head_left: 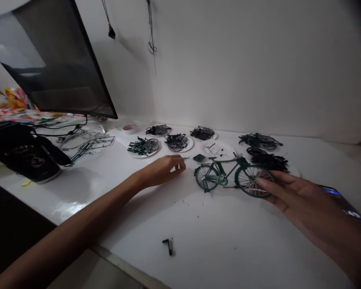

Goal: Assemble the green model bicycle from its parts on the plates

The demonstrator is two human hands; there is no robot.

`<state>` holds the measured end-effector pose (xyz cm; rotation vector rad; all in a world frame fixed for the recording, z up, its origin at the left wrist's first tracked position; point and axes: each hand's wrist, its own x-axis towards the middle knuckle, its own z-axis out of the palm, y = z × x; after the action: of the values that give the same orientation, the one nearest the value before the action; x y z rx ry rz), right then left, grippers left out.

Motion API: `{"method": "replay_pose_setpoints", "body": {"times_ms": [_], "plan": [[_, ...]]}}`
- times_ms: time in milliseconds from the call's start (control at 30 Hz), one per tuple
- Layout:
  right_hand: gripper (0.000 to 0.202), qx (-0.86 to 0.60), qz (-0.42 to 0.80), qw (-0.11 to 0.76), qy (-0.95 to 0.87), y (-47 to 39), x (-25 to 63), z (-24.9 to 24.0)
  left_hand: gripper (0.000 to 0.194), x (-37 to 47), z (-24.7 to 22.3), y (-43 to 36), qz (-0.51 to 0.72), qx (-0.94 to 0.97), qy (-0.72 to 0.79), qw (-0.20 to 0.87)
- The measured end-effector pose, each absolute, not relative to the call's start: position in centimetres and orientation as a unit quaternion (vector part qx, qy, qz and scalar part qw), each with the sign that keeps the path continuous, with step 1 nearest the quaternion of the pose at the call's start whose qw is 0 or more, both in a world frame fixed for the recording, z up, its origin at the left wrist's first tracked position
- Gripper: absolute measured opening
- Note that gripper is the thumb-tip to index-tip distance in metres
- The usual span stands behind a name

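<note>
Bicycle, miniature, dark green, wheels and frame together, sits just right of centre over the white tabletop. Upright, front wheel to the right. Can't tell if the tires touch the surface.

Right hand has the front wheel pinched, thumb on the near face, fingers behind. Left hand is off the bike, just left of the rear wheel, fingers curled toward the thumb near the surface. Something thin shows at its fingertips; can't tell if it's gripped or just lying there.

Step in hand, my read: small-part fitting on a mostly built model, right side holding, left side at the loose bits. Next move calls for a fine pinch on the left and a light, steady hold on the right; spokes look easy to bend.

Nearby: green diamond-shaped piece just behind the rear wheel. White plate with a few tiny parts, behind the bike. More plates of dark bike parts along the back. Black angled piece alone up front, well apart from both hands. Phone partly behind the right hand. Monitor far left.
</note>
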<state>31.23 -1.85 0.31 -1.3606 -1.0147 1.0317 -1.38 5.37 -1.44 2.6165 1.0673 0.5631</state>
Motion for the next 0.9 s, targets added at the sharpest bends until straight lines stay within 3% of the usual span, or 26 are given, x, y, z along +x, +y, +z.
{"method": "replay_pose_setpoints", "body": {"times_ms": [167, 400, 600, 900], "plan": [[0.027, -0.561, 0.523, 0.399, -0.503, -2.0, 31.9, 0.2, 0.023, -0.7, -0.8, 7.0, 0.219, 0.895, 0.372, 0.109], [0.043, -0.522, 0.589, 0.222, -0.575, -0.6, 31.2, -0.7, 0.025, 3.6, -0.2, 12.1, 0.155, 0.928, 0.337, 0.034], [0.049, -0.500, 0.589, 0.202, -0.602, 0.2, 32.4, -1.5, 0.022, 4.5, -1.7, 13.4, 0.120, 0.947, 0.299, -0.007], [0.033, -0.480, 0.585, 0.243, -0.607, -1.1, 32.8, -2.4, 0.020, 4.3, -0.4, 11.3, 0.113, 0.936, 0.332, 0.011]]}}
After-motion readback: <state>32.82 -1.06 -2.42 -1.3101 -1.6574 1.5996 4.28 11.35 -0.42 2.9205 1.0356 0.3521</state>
